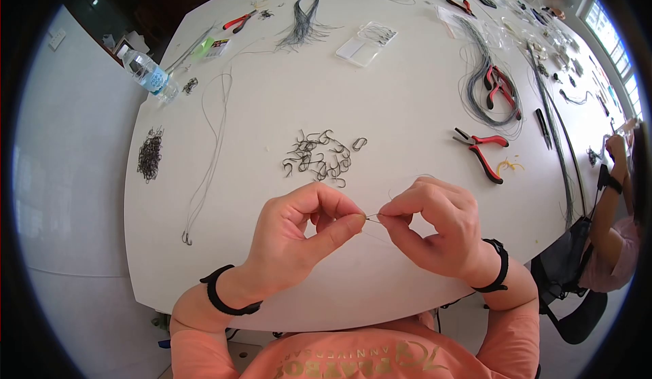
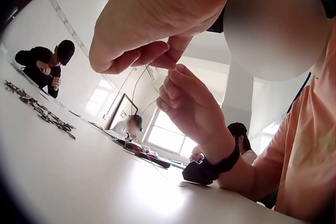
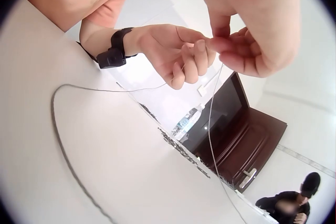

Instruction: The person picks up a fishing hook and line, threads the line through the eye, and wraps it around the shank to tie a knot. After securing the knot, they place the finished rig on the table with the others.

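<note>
Above the table's near edge, my left hand (image 1: 299,226) and right hand (image 1: 438,226) meet almost fingertip to fingertip. With thumb and forefinger, the left hand (image 3: 173,53) pinches a thin fishing line, and a small dark bit shows at its fingertips; I cannot tell whether it is a hook. The right hand (image 2: 194,103) pinches the same line between thumb and forefinger, just beyond a short gap. Loose grey fishing line (image 3: 211,124) trails down from the fingers, and another length arcs over the table. A loose pile of dark fish hooks (image 1: 319,155) lies just beyond the hands.
Red-handled pliers (image 1: 485,153) lie to the right, below a coil of grey line (image 1: 475,94) with more pliers. A dense hook pile (image 1: 150,155), a water bottle (image 1: 146,73) and a looped line (image 1: 216,141) are at left. An open clear box (image 1: 367,45) stands farther back. Other people sit around.
</note>
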Tool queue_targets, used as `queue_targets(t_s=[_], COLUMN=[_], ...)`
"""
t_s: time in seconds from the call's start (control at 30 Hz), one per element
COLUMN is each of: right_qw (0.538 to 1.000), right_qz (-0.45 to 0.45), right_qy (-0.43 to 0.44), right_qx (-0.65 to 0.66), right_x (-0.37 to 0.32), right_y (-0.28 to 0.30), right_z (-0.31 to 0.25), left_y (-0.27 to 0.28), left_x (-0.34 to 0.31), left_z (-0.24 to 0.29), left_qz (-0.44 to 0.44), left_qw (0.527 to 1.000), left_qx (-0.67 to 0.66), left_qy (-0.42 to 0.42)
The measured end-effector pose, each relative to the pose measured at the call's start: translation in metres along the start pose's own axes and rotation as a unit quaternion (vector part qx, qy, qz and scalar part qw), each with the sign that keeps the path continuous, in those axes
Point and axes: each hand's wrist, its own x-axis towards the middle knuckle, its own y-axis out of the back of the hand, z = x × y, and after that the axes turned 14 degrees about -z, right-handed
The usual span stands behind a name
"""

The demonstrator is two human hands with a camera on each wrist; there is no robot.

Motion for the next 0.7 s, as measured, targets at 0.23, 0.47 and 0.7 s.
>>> queue_targets(t_s=[0.23, 0.47, 0.7], right_qw=[0.994, 0.992, 0.990], right_qz=[0.017, 0.016, 0.019], right_qy=[0.061, 0.056, 0.059], right_qx=[-0.087, -0.114, -0.126], right_x=[-0.001, -0.002, -0.003], right_y=[-0.008, -0.012, -0.011], right_z=[0.001, -0.003, 0.001], left_y=[-0.003, -0.004, -0.005], left_x=[-0.002, -0.002, -0.003], left_z=[0.002, -0.001, -0.001], left_qz=[0.000, 0.018, 0.026], left_qw=[0.999, 0.999, 0.999], left_qx=[-0.051, -0.036, -0.041], left_qy=[0.012, -0.003, -0.022])
